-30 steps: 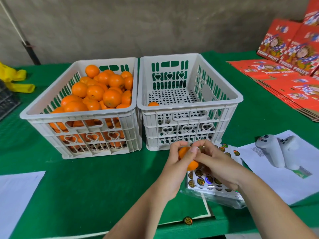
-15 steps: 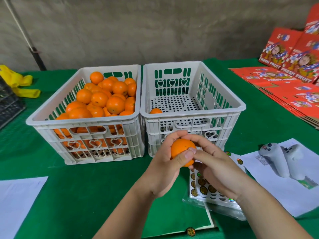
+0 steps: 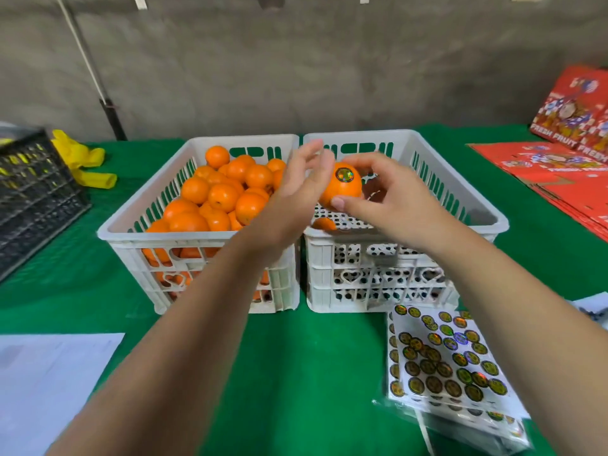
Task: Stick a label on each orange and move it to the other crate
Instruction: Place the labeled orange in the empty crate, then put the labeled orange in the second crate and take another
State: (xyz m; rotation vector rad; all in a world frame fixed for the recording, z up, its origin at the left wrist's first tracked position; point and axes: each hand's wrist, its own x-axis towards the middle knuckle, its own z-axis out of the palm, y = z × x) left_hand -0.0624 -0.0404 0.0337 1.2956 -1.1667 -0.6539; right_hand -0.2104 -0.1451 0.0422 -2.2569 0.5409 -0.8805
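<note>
My right hand (image 3: 391, 205) grips an orange (image 3: 342, 187) with a round shiny label (image 3: 344, 174) on top, held over the right white crate (image 3: 460, 192). One orange (image 3: 324, 223) lies on that crate's floor near its front left corner. My left hand (image 3: 296, 195) is beside the held orange with its fingers spread, over the gap between the crates. The left white crate (image 3: 131, 222) is heaped with several oranges (image 3: 223, 195). Label sheets (image 3: 444, 357) lie on the green cloth at the front right.
A black crate (image 3: 33, 192) and a yellow object (image 3: 82, 162) sit at the far left. Red fruit boxes (image 3: 559, 153) are stacked at the right. White paper (image 3: 49, 373) lies at the front left, and a grey wall stands behind the table.
Both hands rose from above the label sheets to over the right crate. The orange passed from my left hand into my right, and my left hand let go and spread its fingers.
</note>
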